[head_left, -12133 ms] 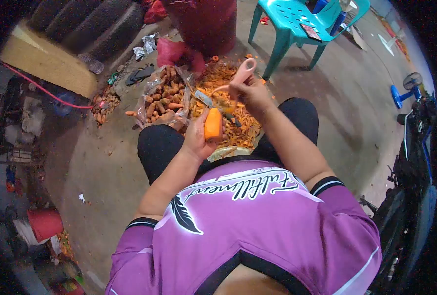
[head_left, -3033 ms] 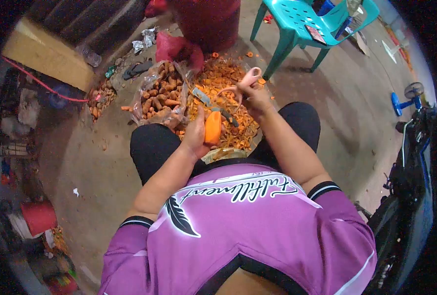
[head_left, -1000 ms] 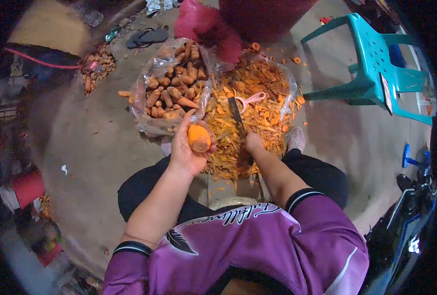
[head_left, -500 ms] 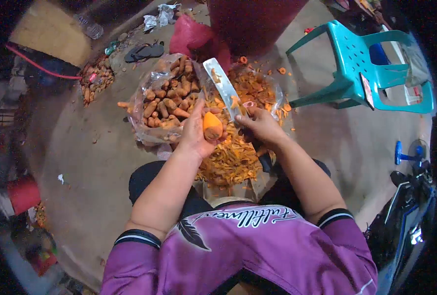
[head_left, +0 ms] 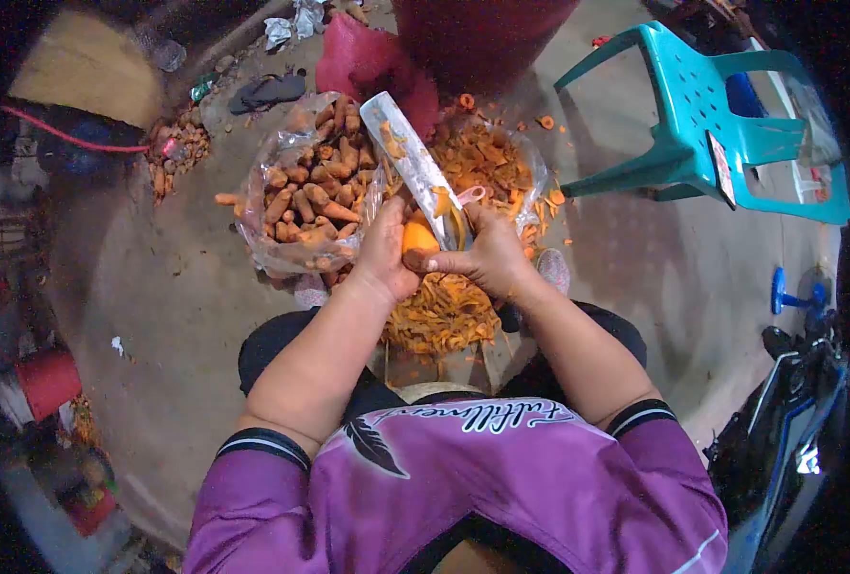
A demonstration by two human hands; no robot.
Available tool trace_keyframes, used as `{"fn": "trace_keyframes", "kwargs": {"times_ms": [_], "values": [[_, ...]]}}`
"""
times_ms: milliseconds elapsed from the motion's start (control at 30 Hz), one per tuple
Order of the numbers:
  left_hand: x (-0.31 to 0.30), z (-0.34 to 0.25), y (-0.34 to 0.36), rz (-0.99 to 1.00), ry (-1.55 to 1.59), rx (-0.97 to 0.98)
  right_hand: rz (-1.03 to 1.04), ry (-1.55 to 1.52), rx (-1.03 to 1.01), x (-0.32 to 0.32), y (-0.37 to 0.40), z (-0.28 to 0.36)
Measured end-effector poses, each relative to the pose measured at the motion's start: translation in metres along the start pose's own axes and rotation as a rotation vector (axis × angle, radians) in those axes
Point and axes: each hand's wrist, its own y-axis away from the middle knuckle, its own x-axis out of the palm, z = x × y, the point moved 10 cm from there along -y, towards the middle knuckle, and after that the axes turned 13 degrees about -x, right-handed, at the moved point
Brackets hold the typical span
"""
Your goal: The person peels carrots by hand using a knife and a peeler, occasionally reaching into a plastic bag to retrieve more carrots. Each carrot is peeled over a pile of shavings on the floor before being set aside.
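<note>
My left hand (head_left: 385, 251) is wrapped round a partly peeled carrot (head_left: 421, 235), its bright orange flesh showing. In my right hand (head_left: 492, 256) is a broad-bladed knife (head_left: 408, 158), the blade pointing up and away to the left, with orange scraps stuck to it. The blade lies against the carrot's right side, and my right thumb reaches across to the carrot's near end. Fingers hide the knife's handle. Below both hands is a heap of carrot peelings (head_left: 444, 316). Just beyond my left hand, an open plastic bag (head_left: 251, 230) holds several unpeeled carrots (head_left: 320, 177).
Carrot slices and peelings (head_left: 492, 158) fill another plastic bag at the right. A teal plastic chair (head_left: 683, 143) stands to the right, a dark red container (head_left: 482, 48) at the back. A pink sack (head_left: 358, 62), a dark slipper (head_left: 267, 93) and loose carrots (head_left: 178, 148) lie farther left.
My right hand has moved left, bringing the knife blade from beside the carrot onto it. My right thumb now touches the carrot. The view has shifted slightly.
</note>
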Motion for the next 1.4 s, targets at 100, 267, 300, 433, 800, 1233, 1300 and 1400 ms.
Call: {"fn": "trace_keyframes", "kwargs": {"times_ms": [100, 267, 300, 433, 800, 1233, 1300, 1400], "values": [[-0.010, -0.002, -0.004, -0.031, 0.001, 0.004, 0.037, 0.026, -0.011, 0.008, -0.006, -0.006], [-0.032, -0.009, -0.008, -0.162, 0.004, 0.010, 0.151, 0.138, 0.057, 0.023, -0.014, -0.015], [-0.037, -0.009, -0.007, -0.200, -0.005, -0.003, 0.152, 0.177, 0.065, 0.024, -0.014, -0.018], [-0.050, -0.013, -0.006, -0.303, 0.006, 0.021, 0.110, 0.223, 0.034, 0.028, -0.016, -0.025], [-0.055, -0.023, 0.007, -0.477, 0.163, 0.175, 0.027, 0.417, 0.033, 0.030, -0.011, -0.019], [-0.073, -0.030, -0.001, -0.494, 0.285, 0.295, 0.082, 0.323, 0.000, 0.059, -0.008, -0.027], [-0.070, -0.029, -0.007, -0.486, 0.264, 0.206, 0.058, 0.094, -0.001, 0.056, -0.011, -0.035], [-0.068, -0.024, -0.011, -0.417, 0.250, 0.074, 0.081, -0.372, 0.378, 0.050, -0.005, -0.036]]}}
